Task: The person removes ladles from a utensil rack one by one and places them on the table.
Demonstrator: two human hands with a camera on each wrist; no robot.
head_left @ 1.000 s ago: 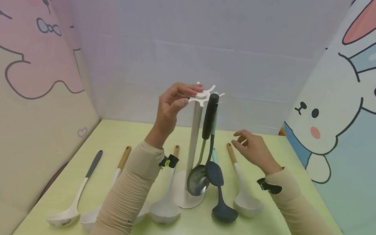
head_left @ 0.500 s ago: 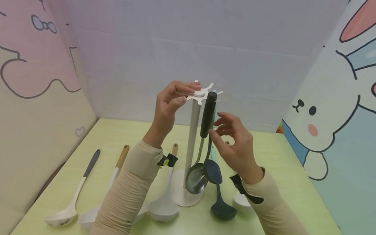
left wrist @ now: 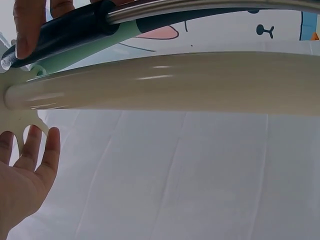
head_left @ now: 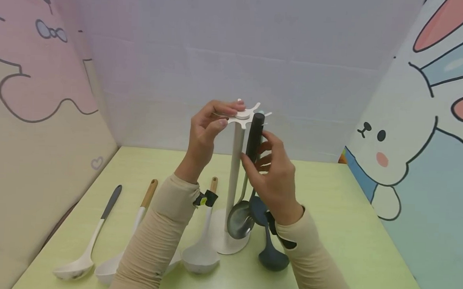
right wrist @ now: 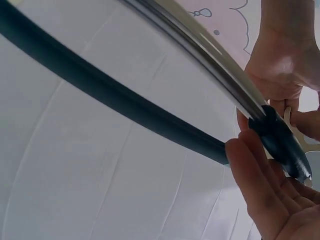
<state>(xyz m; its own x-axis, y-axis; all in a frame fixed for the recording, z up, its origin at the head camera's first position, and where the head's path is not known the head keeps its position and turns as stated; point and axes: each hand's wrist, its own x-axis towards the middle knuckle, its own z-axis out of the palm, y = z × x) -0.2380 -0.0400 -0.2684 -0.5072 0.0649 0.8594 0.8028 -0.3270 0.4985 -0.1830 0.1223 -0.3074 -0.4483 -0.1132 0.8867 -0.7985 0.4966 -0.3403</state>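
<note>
A white utensil stand [head_left: 235, 175] with a hooked top stands mid-table. My left hand [head_left: 205, 132] holds its top, fingers over the hub and thumb at the near edge. A steel ladle [head_left: 240, 220] with a black handle hangs from it. Around that handle is my right hand [head_left: 274, 176], thumb on the left side, fingers curled behind. Beside the ladle hangs a dark utensil [head_left: 258, 210] with a mint handle, partly hidden by the right hand. The left wrist view shows both the black handle [left wrist: 65, 35] and the mint handle [left wrist: 92, 52] near the fingers.
A dark ladle [head_left: 273, 257] lies right of the stand's base [head_left: 227, 247]. To the left lie a white ladle [head_left: 201, 259] with a wooden handle, another wood-handled white ladle [head_left: 147, 197] partly behind the left sleeve, and a grey-handled white ladle [head_left: 76, 268].
My right hand has moved left and up from over the table's right side to the black ladle handle, its fingers closing around it. My left hand stays on the stand's top.
</note>
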